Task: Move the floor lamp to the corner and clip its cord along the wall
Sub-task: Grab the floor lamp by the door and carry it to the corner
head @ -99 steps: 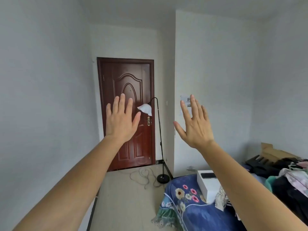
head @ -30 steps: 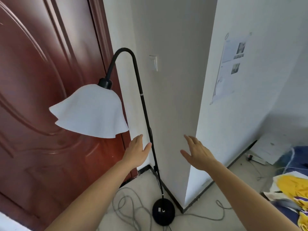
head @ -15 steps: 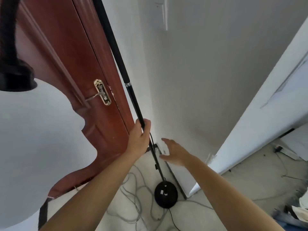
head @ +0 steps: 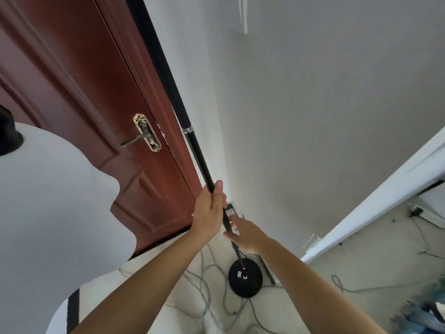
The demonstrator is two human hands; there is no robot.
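Note:
The floor lamp's black pole (head: pixel 168 88) runs from the top of the view down to a round black base (head: pixel 245 278) on the floor beside the wall corner. Its white shade (head: pixel 55 213) fills the left side, very close to the camera. My left hand (head: pixel 209 210) is wrapped around the pole at mid height. My right hand (head: pixel 248 233) sits just below it with fingers spread, touching the pole from the right without closing on it. A thin black cord (head: pixel 255 314) leaves the base, and grey cable loops (head: pixel 207 283) lie tangled on the floor around it.
A dark red door (head: pixel 91 97) with a brass handle (head: pixel 144 136) stands left of the pole. White walls meet in a corner behind the lamp. A white power strip (head: pixel 431 215) and loose wires lie on the floor at the right, with blurred fabric at the bottom right.
My left hand stays gripped on the pole. My right hand has moved up and left to touch the pole just under my left hand. The view has moved slightly closer.

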